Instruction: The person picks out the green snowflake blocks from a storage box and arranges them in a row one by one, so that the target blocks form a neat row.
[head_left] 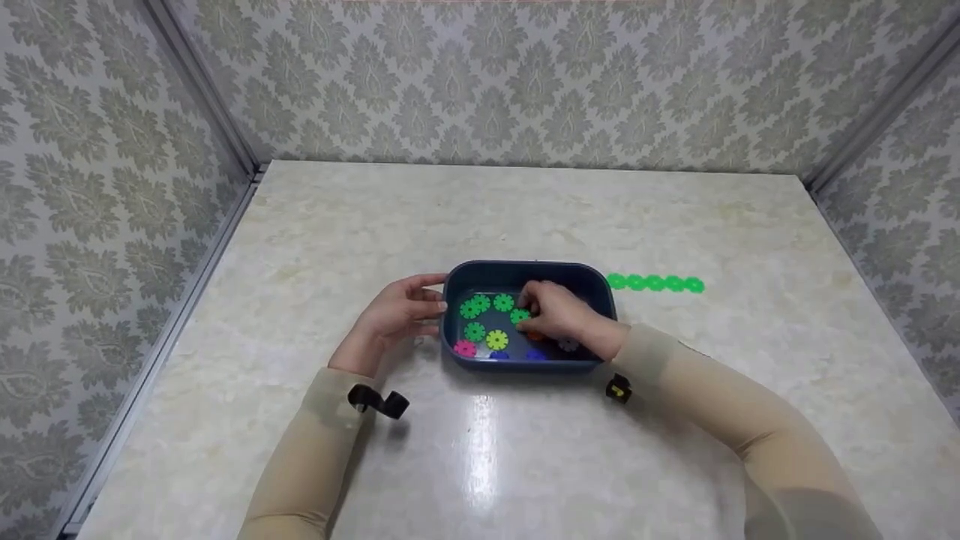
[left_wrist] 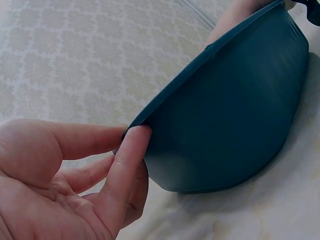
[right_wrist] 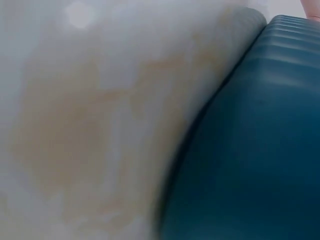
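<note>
A dark blue plastic bin (head_left: pixel 529 366) stands on the table with several notched plastic discs inside. My left hand (head_left: pixel 397 311) is at the bin's left end; in the left wrist view its thumb and a finger pinch the rim (left_wrist: pixel 172 90). My right hand (head_left: pixel 562 311) reaches into the bin, thumb and forefinger on either side of a green notched disc (head_left: pixel 519 316). Around it lie another green disc (head_left: pixel 503 302), a yellow-green disc (head_left: pixel 496 340) and a pink disc (head_left: pixel 465 349). The right wrist view shows only the bin's outer wall (right_wrist: pixel 250 150), with the right hand's fingers hidden.
A straight row of joined green discs (head_left: pixel 656 283) lies on the table just right of the bin. Pale marbled tabletop (head_left: pixel 360 217) surrounds the bin. Patterned wall panels (head_left: pixel 487 82) stand behind and at both sides.
</note>
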